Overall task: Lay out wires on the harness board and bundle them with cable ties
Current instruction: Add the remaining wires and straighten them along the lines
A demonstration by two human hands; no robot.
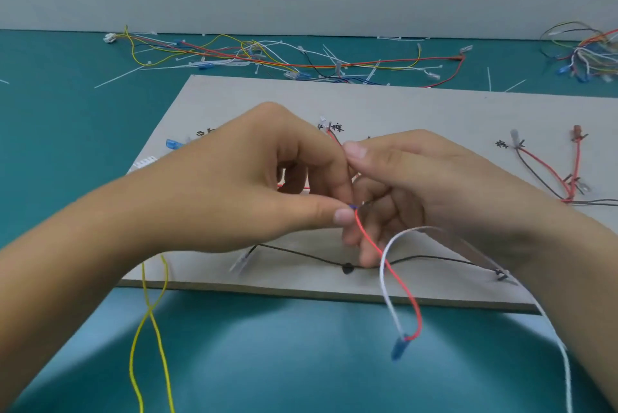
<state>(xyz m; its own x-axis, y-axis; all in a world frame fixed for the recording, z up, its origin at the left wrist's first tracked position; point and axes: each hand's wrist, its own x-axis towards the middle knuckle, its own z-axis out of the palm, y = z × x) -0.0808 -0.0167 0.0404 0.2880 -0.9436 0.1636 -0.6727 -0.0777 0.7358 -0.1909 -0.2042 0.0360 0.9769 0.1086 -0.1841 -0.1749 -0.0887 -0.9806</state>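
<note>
In the head view, both hands meet at the centre of the frame, above the middle of the harness board (401, 101). The left hand (267, 178) pinches the red wire (388, 265) between thumb and forefinger at its upper end. The right hand (434, 185) sits just beside it, thumb tip touching the left forefinger and fingers curled under. Whether those fingers clamp anything is hidden, so I cannot tell.

From the pinch, the red wire runs down and to the right, crossing in front of the right fingers and over the board's near edge. It ends at a blue terminal (399, 347) hanging in the lower centre-right. A white wire (384, 279) rises from the same terminal, arcs under the right wrist and drops off the lower right of the frame. The wire's long axis is thus diagonal, with its free end below both hands and nearer the right one. Laying it likely calls for swinging that end up onto the board.

A thin black wire (301, 254) lies along the board's near part, and red and black wires (551, 172) sit at its right. A yellow wire (147, 329) hangs at lower left. Loose wires and cable ties (267, 58) lie scattered across the upper frame.
</note>
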